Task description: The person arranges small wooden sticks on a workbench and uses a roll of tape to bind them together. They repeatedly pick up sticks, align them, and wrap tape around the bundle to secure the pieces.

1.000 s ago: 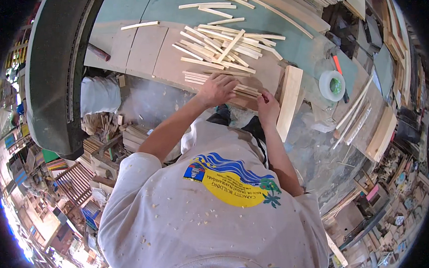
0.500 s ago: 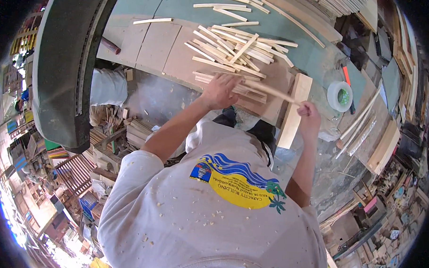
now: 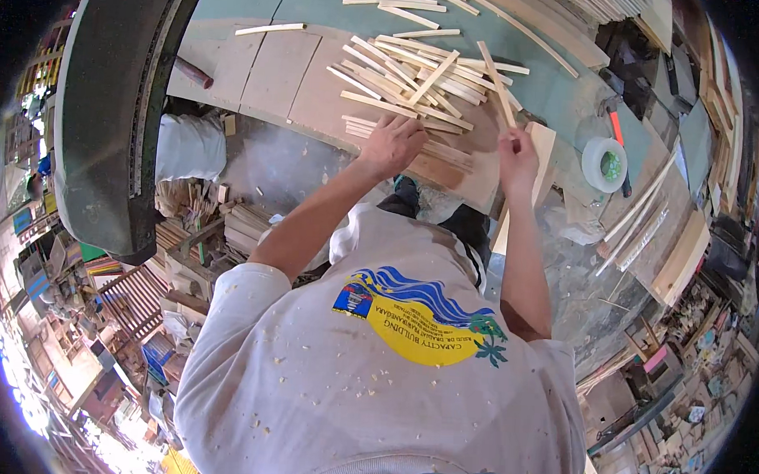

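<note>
Right hand lifted stick upright; grip partly hidden.

Many wooden strips, one tape roll, two hands.

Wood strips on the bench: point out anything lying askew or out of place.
The pile of strips is jumbled, pieces crossing at all angles rather than stacked. One strip lies apart at the left. The right hand holds a strip slanting across the pile; the left hand rests on a neater bundle.
</note>
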